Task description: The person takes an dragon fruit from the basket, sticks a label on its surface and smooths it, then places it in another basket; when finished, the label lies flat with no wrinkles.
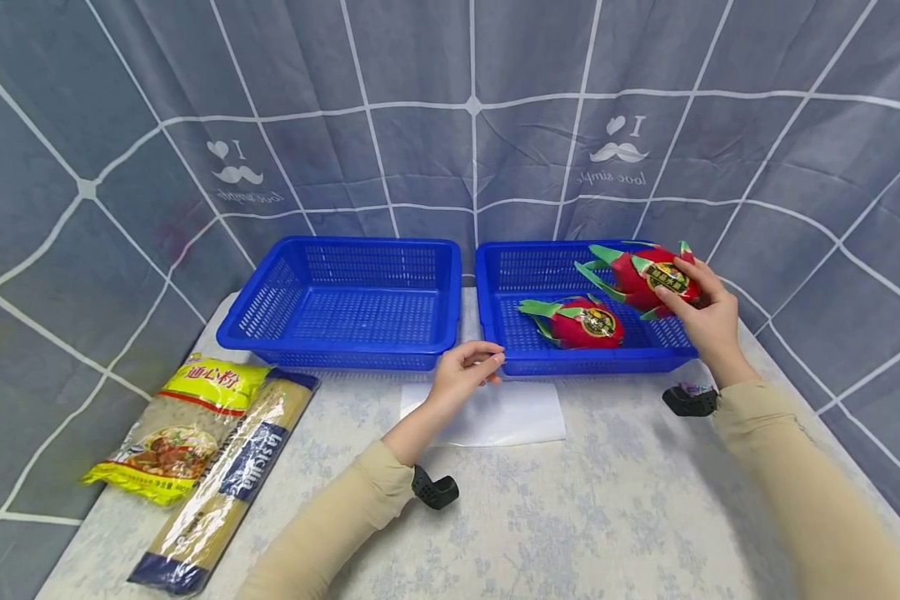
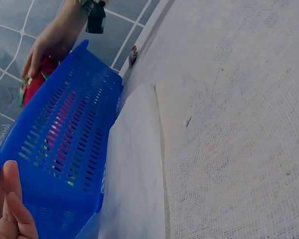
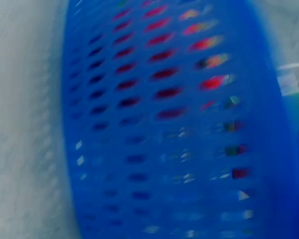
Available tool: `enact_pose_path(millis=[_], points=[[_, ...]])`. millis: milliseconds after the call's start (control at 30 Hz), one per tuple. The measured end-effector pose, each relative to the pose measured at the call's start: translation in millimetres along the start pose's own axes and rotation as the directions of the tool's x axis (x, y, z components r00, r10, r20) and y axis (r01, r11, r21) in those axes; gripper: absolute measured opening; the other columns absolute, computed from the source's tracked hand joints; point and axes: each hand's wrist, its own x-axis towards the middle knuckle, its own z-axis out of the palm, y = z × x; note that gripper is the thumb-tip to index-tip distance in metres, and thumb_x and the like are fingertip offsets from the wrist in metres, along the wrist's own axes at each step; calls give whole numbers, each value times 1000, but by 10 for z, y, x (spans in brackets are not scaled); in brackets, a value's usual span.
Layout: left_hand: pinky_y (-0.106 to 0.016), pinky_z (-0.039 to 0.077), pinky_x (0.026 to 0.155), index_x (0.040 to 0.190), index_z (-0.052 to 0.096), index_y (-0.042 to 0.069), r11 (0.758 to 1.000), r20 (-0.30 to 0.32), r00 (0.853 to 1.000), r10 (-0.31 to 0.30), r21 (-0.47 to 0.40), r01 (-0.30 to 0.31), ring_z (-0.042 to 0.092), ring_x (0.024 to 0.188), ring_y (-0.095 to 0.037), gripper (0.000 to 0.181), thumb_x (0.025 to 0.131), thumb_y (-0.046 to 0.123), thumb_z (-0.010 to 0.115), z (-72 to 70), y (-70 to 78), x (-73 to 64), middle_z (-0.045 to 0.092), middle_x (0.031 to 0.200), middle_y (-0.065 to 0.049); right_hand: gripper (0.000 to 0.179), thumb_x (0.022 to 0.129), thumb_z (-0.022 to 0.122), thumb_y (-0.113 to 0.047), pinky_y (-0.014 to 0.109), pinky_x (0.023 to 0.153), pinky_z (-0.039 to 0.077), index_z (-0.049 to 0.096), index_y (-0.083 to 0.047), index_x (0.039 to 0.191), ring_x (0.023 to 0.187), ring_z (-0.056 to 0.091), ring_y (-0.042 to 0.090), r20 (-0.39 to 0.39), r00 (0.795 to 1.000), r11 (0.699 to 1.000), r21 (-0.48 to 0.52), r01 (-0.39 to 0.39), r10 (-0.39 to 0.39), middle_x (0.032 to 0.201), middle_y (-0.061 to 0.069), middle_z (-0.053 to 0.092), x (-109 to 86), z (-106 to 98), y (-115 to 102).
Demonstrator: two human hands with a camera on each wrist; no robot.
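My right hand holds a red dragon fruit with green leaf tips and a dark round label, over the right part of a blue basket. A second dragon fruit lies inside that basket, near its front wall. At the basket's front left corner is my left hand, its thumb and forefinger pinching the rim. Seen from the left wrist, the left fingers meet the basket's edge while the right hand appears beyond it. Blur fills the right wrist view, where the perforated basket wall hides the hand.
Another blue basket stands to the left. On the table's left lie a yellow-topped bag of pasta and a long pack of spaghetti. White paper lies before the baskets. A grey checked curtain hangs behind.
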Motion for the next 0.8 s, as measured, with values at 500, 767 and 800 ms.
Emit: enact_pose_path(millis=[500,767,800], points=[[-34,49,65,112,65,1,999,39,999,-18,50,16,66,66,-13,26,89,13,65,-37,44,14,67,99,-21,59,89,63,-28,63,94,29,37,8,129,117,28,49,404,902,853,-515,87,152,124,37,34,134,105,110],[-52,49,79,128,53,5,971,252,967,-21,236,-40,65,85,-35,38,92,15,61,-283,297,-177,65,110,-14,56,90,60,-33,67,93,30,45,5,128,123,30,55,403,904,741,-649,173,141,139,37,24,-42,102,-146],[-49,49,78,127,54,6,958,273,962,-7,277,-72,65,85,-32,38,92,16,61,-325,329,-215,65,110,-13,53,89,61,-31,67,91,32,47,4,126,121,32,54,403,910,732,-650,206,102,139,35,26,-96,109,-196]])
